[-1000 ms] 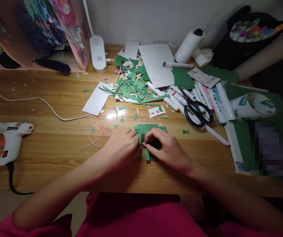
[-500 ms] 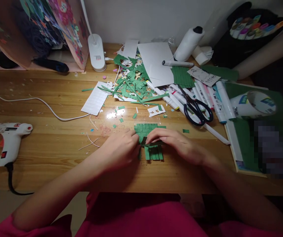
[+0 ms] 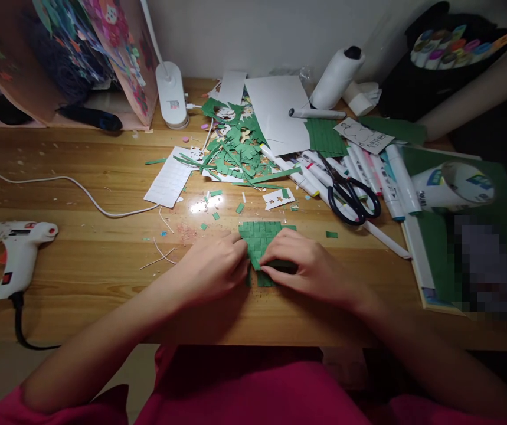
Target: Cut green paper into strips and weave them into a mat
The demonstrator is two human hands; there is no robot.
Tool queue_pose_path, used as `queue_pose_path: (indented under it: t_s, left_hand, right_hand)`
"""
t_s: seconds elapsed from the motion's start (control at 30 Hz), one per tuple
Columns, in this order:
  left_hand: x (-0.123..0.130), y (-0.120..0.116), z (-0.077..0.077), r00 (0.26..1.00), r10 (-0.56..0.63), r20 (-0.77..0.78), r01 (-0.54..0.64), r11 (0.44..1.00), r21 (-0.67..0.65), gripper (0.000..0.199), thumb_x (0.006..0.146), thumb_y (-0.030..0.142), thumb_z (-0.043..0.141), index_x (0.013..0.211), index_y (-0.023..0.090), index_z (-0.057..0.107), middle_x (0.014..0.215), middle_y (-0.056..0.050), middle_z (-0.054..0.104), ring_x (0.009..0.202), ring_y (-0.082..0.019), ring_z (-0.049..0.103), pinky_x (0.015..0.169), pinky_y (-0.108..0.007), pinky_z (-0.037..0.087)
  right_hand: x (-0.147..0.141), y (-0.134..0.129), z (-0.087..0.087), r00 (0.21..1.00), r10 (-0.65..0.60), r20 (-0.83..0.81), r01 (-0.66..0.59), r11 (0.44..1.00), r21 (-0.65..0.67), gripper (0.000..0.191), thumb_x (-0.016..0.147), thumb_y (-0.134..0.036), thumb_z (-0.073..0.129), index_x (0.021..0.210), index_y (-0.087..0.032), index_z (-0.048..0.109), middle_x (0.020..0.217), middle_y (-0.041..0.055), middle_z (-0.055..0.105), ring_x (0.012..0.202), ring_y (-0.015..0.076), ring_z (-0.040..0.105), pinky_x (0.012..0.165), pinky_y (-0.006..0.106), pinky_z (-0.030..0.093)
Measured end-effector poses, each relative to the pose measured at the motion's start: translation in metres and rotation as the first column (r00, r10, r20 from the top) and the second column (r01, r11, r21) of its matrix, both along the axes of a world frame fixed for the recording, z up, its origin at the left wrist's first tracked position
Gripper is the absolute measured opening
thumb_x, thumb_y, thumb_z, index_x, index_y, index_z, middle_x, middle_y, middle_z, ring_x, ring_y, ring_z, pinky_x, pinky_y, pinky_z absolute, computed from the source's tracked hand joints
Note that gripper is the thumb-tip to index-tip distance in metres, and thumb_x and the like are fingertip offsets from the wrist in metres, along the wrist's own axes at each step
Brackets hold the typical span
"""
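Note:
A piece of green woven paper [image 3: 258, 236], made of interlaced strips, lies on the wooden table between my hands. My left hand [image 3: 218, 260] is closed at its left edge, with the fingertips curled under and partly hidden. At the lower right, my right hand [image 3: 310, 262] pinches the lower edge of the weave between thumb and fingers. Below that pinch, the ends of some green strips [image 3: 264, 280] stick out toward me. My right hand covers much of the paper's right side.
Green paper scraps [image 3: 239, 150] pile up at the back, beside white sheets [image 3: 280, 118]. Dark-handled scissors [image 3: 354, 200] rest on several markers [image 3: 388, 186] at right. A white hot glue gun [image 3: 20, 254] lies far left, and a white cable [image 3: 80, 192] crosses the table.
My right hand has lowered its fingers toward the near edge and now pinches there. The dark raised flap has come down, and the weave looks flatter and covers most of the loose strips.

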State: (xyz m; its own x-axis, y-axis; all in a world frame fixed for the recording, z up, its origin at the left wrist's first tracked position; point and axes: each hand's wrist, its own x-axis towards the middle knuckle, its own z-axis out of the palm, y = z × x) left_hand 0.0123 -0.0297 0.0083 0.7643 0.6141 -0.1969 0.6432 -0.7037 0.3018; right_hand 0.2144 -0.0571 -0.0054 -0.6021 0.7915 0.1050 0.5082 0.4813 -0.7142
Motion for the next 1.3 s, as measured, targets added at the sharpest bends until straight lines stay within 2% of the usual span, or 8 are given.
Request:
queue_pose_path:
  t_s: [0.27,0.5,0.67,0.8,0.9,1.03,1.13,1.3]
  left_hand:
    - [-0.001,0.001,0.004,0.999,0.005,-0.039,-0.005,1.000,0.010,0.022,0.087,0.026,0.040,0.074,0.016,0.054,0.079,-0.006,0.062,0.071,-0.018,0.055,0.057,-0.029,0.034]
    - [-0.012,0.006,0.018,0.997,0.030,-0.077,-0.040,0.991,-0.129,0.025,0.085,0.027,0.042,0.069,0.017,0.058,0.074,-0.004,0.065,0.067,-0.017,0.057,0.056,-0.028,0.032]
    - [-0.016,0.011,0.022,0.976,0.140,-0.166,-0.164,0.977,-0.139,0.030,0.086,0.028,0.041,0.064,0.017,0.058,0.068,-0.005,0.065,0.062,-0.016,0.056,0.053,-0.027,0.026]
    - [-0.017,0.013,0.020,0.974,0.189,-0.128,-0.202,0.975,-0.095,0.032,0.087,0.031,0.042,0.061,0.017,0.056,0.063,-0.004,0.062,0.054,-0.014,0.051,0.050,-0.027,0.022]
    - [-0.013,0.009,0.016,0.987,0.163,0.013,-0.162,0.985,-0.052,0.032,0.089,0.032,0.042,0.063,0.017,0.055,0.061,-0.002,0.059,0.054,-0.012,0.048,0.051,-0.026,0.025]
    - [-0.001,0.000,0.007,0.971,-0.033,0.237,0.030,0.999,0.016,0.027,0.092,0.027,0.039,0.078,0.015,0.058,0.072,-0.003,0.062,0.065,-0.013,0.052,0.057,-0.025,0.034]
    - [0.006,-0.005,0.000,0.981,-0.096,0.166,0.090,0.995,0.042,0.025,0.092,0.022,0.037,0.083,0.014,0.058,0.079,-0.005,0.063,0.073,-0.016,0.055,0.060,-0.026,0.037]
    - [0.006,-0.007,-0.003,0.994,-0.086,0.071,0.084,0.996,0.028,0.019,0.089,0.023,0.041,0.082,0.015,0.057,0.078,-0.004,0.062,0.071,-0.018,0.055,0.054,-0.028,0.035]
  right_hand:
    - [-0.002,-0.001,-0.002,0.999,-0.040,0.033,0.037,0.997,0.069,0.006,0.083,-0.016,0.061,0.082,-0.016,0.066,0.080,0.0052,0.060,0.083,0.0189,0.050,0.076,0.031,0.042]
    - [0.000,-0.001,-0.004,0.998,-0.018,0.065,0.012,0.995,0.100,0.008,0.085,-0.018,0.059,0.082,-0.015,0.066,0.080,0.0057,0.059,0.083,0.0191,0.049,0.077,0.032,0.042]
    - [0.002,-0.002,-0.005,0.996,-0.010,0.085,0.001,0.993,0.114,0.011,0.086,-0.020,0.058,0.082,-0.015,0.067,0.080,0.0058,0.060,0.082,0.0191,0.049,0.076,0.032,0.042]
    - [0.002,-0.002,-0.004,0.994,-0.013,0.108,-0.001,0.991,0.134,0.013,0.086,-0.021,0.057,0.082,-0.015,0.068,0.081,0.0064,0.060,0.083,0.0195,0.049,0.076,0.032,0.042]
    - [0.002,-0.002,-0.003,0.992,-0.019,0.126,0.001,0.989,0.145,0.013,0.086,-0.022,0.057,0.083,-0.016,0.068,0.082,0.0066,0.060,0.084,0.0200,0.049,0.076,0.032,0.042]
    - [0.003,-0.003,-0.002,0.990,-0.015,0.141,-0.008,0.988,0.156,0.012,0.086,-0.021,0.057,0.081,-0.017,0.068,0.082,0.0070,0.060,0.084,0.0207,0.049,0.073,0.032,0.043]
    - [0.003,-0.002,-0.002,0.990,-0.011,0.140,-0.011,0.988,0.151,0.011,0.085,-0.019,0.057,0.080,-0.016,0.066,0.082,0.0072,0.061,0.084,0.0210,0.049,0.074,0.033,0.042]
    - [0.005,0.000,0.001,0.998,-0.022,0.065,0.019,0.999,0.046,0.003,0.083,-0.019,0.060,0.083,-0.016,0.061,0.080,0.0045,0.061,0.081,0.0192,0.051,0.075,0.032,0.041]
